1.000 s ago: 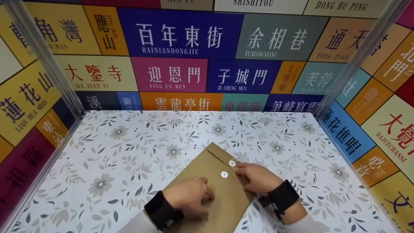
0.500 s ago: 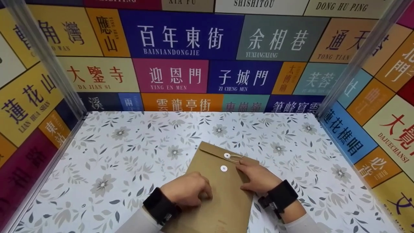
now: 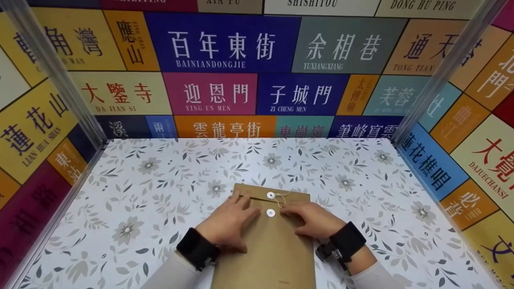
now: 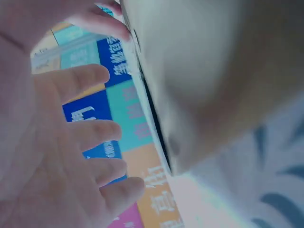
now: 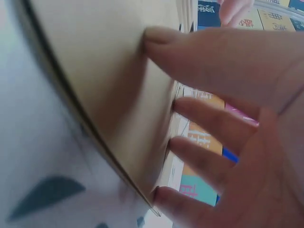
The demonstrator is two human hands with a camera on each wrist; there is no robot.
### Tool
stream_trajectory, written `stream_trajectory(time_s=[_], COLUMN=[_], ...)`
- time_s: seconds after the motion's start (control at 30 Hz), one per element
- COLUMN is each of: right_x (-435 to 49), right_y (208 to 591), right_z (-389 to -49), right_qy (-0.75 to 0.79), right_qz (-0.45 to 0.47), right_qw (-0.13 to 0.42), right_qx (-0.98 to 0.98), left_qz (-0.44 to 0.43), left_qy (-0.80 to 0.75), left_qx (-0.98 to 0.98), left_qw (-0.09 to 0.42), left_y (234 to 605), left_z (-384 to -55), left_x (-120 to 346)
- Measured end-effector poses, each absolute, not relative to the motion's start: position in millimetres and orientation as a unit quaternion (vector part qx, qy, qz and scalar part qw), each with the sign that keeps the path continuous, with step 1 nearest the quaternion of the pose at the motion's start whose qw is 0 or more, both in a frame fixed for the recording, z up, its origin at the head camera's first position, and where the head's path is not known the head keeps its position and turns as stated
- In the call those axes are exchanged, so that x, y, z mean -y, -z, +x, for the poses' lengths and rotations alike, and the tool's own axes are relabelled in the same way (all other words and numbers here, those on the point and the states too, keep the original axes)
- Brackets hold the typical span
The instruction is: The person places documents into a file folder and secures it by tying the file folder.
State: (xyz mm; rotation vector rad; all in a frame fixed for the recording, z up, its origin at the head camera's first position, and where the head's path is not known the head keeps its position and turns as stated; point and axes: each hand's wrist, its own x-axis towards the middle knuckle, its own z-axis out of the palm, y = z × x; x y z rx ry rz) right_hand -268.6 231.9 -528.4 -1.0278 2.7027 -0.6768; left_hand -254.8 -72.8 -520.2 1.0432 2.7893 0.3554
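Observation:
A brown kraft string-tie envelope lies on the table, its flap end pointing away from me. One white button sits on the flap and another just below it on the body. A thin pale string loops from the flap button toward my right fingertips. My left hand is over the envelope's left side, fingers extended toward the flap; in the left wrist view they are spread. My right hand rests on the right side, with its thumb and fingertips touching the paper, fingers spread.
The envelope lies on a white tabletop with grey flowers and leaves. Panels of colourful printed signs stand behind and on both sides, with clear corner posts. Each wrist wears a black band.
The envelope has turned from slanting to nearly straight, its flap end swinging left. My left hand has moved from its middle up toward the flap, fingers uncurling. My right hand has shifted slightly left.

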Motion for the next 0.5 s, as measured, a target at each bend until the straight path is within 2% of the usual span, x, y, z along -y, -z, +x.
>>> stream_trajectory(time_s=[0.23,0.5], right_x=[-222.1,-224.7], right_y=[531.1,521.5], right_z=[-267.1,-265.4], right_qy=[0.221,0.160], right_qz=[-0.332,-0.262], right_qw=[0.033,-0.012], right_qx=[-0.916,-0.952], left_qz=[0.311,0.275], left_qy=[-0.132,-0.106], left_qx=[-0.935,-0.949], left_qw=[0.109,0.107], left_y=[527.6,512.3], left_z=[-259.8,-256.9], left_x=[85.9,86.5])
